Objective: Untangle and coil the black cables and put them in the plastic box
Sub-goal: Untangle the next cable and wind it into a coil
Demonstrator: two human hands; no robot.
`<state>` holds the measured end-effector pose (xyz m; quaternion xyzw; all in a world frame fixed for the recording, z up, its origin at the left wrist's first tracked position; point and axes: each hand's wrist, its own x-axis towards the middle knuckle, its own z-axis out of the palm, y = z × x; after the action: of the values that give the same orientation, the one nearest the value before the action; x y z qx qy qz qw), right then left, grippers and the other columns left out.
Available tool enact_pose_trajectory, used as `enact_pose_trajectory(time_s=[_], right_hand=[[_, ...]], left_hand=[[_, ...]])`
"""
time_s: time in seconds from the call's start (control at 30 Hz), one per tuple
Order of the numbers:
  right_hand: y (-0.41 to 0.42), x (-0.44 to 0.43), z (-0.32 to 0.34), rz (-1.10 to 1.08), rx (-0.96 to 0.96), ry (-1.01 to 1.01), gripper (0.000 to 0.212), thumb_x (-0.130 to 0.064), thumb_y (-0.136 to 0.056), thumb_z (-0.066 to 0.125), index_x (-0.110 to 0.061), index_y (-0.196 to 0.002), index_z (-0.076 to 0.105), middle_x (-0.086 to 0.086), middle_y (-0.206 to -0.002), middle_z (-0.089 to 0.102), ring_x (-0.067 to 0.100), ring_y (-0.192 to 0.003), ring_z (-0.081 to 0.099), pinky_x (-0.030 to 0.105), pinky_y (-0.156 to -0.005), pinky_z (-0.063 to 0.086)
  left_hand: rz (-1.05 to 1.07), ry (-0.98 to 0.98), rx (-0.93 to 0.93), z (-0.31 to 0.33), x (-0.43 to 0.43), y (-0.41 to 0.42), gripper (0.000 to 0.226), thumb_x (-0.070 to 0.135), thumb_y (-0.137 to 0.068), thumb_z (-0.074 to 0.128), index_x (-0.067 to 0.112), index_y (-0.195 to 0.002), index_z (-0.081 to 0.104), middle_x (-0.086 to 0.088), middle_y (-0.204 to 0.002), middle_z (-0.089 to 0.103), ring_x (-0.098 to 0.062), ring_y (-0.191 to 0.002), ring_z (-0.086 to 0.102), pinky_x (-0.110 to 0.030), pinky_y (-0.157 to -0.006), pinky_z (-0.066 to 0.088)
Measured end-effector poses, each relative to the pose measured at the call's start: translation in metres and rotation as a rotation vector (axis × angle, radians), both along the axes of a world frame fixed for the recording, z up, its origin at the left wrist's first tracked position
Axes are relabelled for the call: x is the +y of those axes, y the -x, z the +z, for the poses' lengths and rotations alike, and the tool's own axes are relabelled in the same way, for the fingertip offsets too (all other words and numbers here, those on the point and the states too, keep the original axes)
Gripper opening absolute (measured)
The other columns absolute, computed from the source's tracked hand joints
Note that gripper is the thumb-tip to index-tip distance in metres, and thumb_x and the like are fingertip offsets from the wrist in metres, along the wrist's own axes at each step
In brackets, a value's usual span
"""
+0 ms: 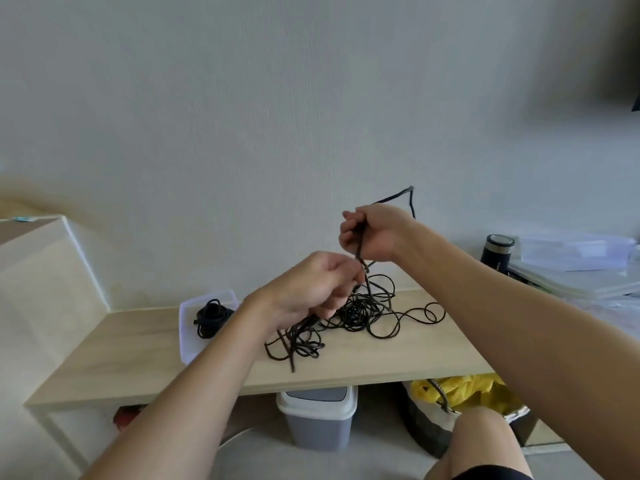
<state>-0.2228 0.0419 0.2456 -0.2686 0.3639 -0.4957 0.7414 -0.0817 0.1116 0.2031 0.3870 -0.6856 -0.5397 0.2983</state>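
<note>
A tangle of black cables [367, 310] lies on the light wooden table [138, 344], with loose loops spreading right and toward the front. My right hand [372, 233] is raised above the tangle and grips a black cable; one end sticks up behind it to the right. My left hand [311, 289] is lower and holds a bundle of strands that hangs down to the table. A clear plastic box [188, 341] stands left of the tangle with one coiled black cable [209, 318] inside.
A dark flask [497, 252] and stacked clear plastic sheets [571, 268] sit at the right. Under the table are a grey bin [318, 417] and a bag with yellow plastic [460, 393]. A white cabinet [41, 271] stands left.
</note>
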Motion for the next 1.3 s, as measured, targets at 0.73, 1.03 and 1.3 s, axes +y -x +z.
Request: enact_pose_trajectory(time_s=[0.73,1.03,1.3], right_hand=[[0.012,-0.012,-0.025,-0.123,0.116,-0.002,0.032,0.0,-0.099,0.022,-0.013,-0.077,0.041,-0.003,-0.041,0.036,0.011,-0.04,0.036,0.024,-0.051,0.027],[0.001,-0.006,-0.021,-0.007,0.291,0.046,0.031,0.0,-0.096,0.026,-0.014,-0.079,0.047,-0.008,-0.042,0.041,0.011,-0.053,0.044,0.024,-0.056,0.033],[-0.004,-0.008,-0.038,-0.088,0.123,-0.009,0.034,-0.001,-0.1,0.026,-0.015,-0.073,0.041,-0.004,-0.043,0.039,0.011,-0.046,0.037,0.024,-0.051,0.028]], left_hand=[[-0.166,-0.21,0.015,-0.036,0.017,0.008,0.022,0.016,-0.104,0.051,0.001,-0.118,0.059,-0.012,-0.085,0.062,-0.028,-0.08,0.066,-0.048,-0.081,0.056],[0.016,-0.011,0.012,-0.03,-0.001,0.007,0.025,0.023,-0.107,0.045,0.009,-0.088,0.054,0.001,-0.062,0.043,-0.018,-0.051,0.05,-0.028,-0.054,0.046],[-0.259,-0.194,-0.098,-0.03,0.012,-0.014,0.018,0.024,-0.1,0.057,0.009,-0.107,0.063,-0.01,-0.083,0.065,-0.028,-0.082,0.07,-0.038,-0.081,0.057]])
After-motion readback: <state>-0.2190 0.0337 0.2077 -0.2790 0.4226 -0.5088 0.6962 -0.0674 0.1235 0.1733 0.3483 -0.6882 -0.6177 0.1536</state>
